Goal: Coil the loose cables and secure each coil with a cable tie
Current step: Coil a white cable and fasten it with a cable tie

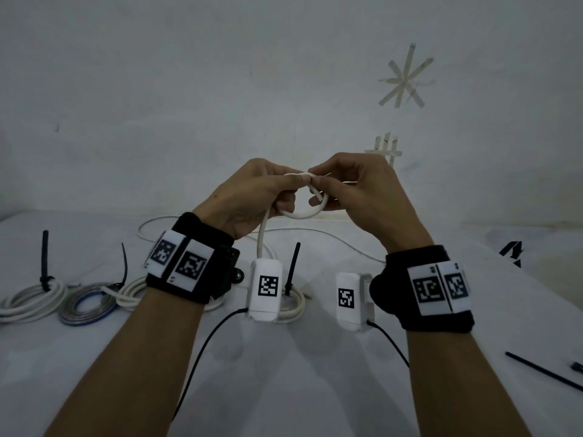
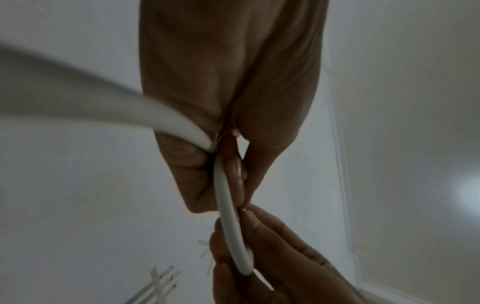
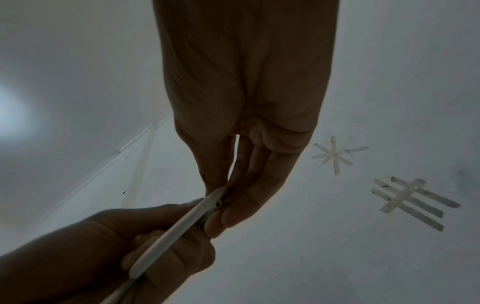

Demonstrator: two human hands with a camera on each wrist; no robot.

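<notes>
A loose white cable (image 1: 301,215) is held up in front of the wall, bent into one small loop between both hands. My left hand (image 1: 252,197) grips the loop's left side (image 2: 228,205), thumb on top. My right hand (image 1: 353,190) pinches the cable's cut end (image 3: 217,202) at the top of the loop. The rest of the cable hangs down (image 1: 262,241) and trails over the white table (image 1: 315,389). Several coils lie there with upright black ties: white ones (image 1: 31,299), (image 1: 293,302), and a grey-blue one (image 1: 86,305).
A loose black cable tie (image 1: 542,370) lies at the right edge of the table. Tape marks (image 1: 405,78) are stuck on the wall behind. Black wires (image 1: 202,354) run from my wrist cameras toward me.
</notes>
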